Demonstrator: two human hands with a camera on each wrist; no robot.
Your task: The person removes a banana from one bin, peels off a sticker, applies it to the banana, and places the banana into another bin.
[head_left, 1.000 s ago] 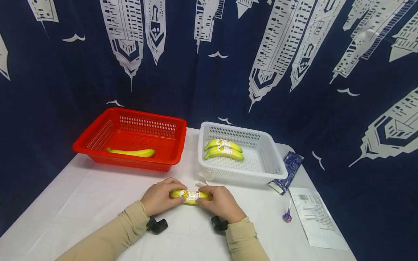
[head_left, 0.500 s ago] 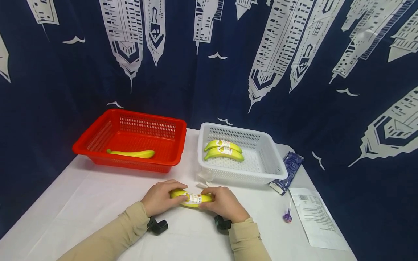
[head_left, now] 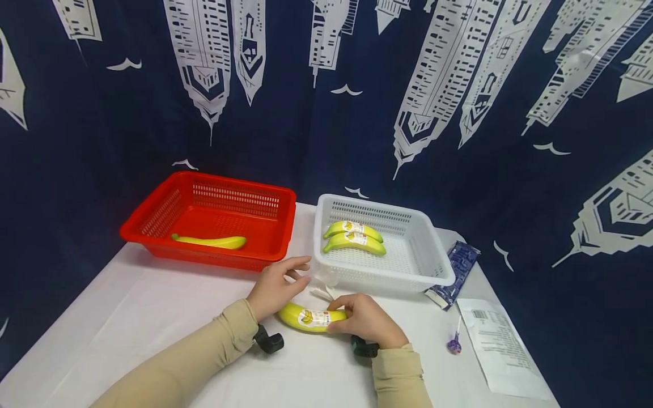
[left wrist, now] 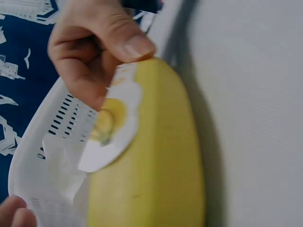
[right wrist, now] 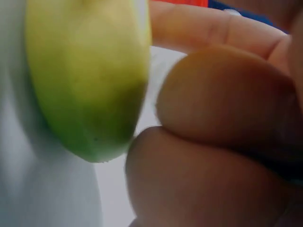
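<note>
A yellow banana with a white label round its middle lies just over the white table. My right hand pinches its right end between thumb and fingers; the left wrist view shows the thumb at the label's edge. My left hand is off the banana, behind its left end, with fingers loosely bent and stretched toward the white basket. In the left wrist view only its fingertips show at the lower left. The right wrist view shows the banana's greenish tip beside curled fingers.
Two labelled bananas lie in the white basket. One banana without a visible label lies in the red basket. A whitish scrap sits before the white basket. At right are a blue packet, a lollipop and a printed sheet.
My left hand has let go of the banana's left end and moved up and right toward the white basket. My right hand, still pinching the banana, has shifted slightly right and nearer.
</note>
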